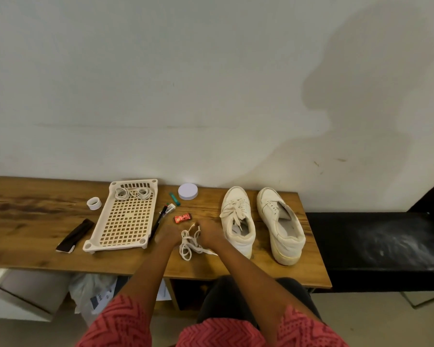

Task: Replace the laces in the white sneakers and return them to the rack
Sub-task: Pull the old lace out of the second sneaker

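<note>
Loose lace [189, 242] — both hands, left [167, 234] and right [209, 232], pinching it | sneakers [238, 221] beside | labels unreadable

Both hands motion-blurred, left hand [166, 235], right hand [209, 232], finger positions on the loose lace [189, 242] unclear

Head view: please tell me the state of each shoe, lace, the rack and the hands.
Left sneaker: laced, loosely.
Right sneaker: no lace.
Loose lace: bunched, held by both hands.
Coiled laces: lying on rack.
Rack: flat on table, no shoes.
Left hand: gripping lace.
Right hand: gripping lace.
</note>
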### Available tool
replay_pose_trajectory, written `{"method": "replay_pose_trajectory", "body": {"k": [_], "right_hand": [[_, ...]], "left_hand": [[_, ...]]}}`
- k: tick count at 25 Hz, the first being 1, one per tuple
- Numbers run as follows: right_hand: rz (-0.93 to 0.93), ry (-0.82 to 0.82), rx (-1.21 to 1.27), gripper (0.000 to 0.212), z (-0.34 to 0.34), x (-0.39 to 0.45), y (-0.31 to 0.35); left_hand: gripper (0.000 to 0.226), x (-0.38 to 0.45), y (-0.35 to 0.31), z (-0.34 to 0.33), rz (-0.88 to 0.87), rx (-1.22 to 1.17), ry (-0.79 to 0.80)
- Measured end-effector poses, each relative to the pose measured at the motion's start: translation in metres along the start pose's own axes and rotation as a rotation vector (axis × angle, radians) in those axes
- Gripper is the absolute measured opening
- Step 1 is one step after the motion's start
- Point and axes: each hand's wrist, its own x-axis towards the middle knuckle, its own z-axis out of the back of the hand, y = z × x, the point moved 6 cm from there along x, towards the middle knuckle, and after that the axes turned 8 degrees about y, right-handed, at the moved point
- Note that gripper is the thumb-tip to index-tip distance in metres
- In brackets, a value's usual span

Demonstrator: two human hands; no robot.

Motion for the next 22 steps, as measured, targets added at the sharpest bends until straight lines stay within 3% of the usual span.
{"method": "replay_pose_trajectory", "body": {"k": [4,8,12,18,22], "right_hand": [[0.058,-0.236,0.053,0.023,0.046,-0.025,-0.001],[0.011,-0.478,-0.098,0.026,0.084,-0.051,-0.03],[-0.185,-0.376,-0.181,0.02,0.093,-0.054,-0.076],[-0.147,-0.26,0.186,0.011,0.12,-0.031,-0.108],[-0.155,-0.22,0.18,0.005,0.122,-0.015,-0.117]], "left_hand": [[0.035,-0.018,-0.019,0.018,0.002,0.159,-0.098],[0.025,-0.037,-0.047,0.033,0.008,0.1,-0.195],[0.027,-0.041,-0.081,0.037,-0.124,-0.005,-0.236],[0.013,-0.025,-0.123,0.023,-0.272,-0.247,-0.091],[0.019,-0.016,-0.143,0.008,-0.338,-0.321,0.009]]}}
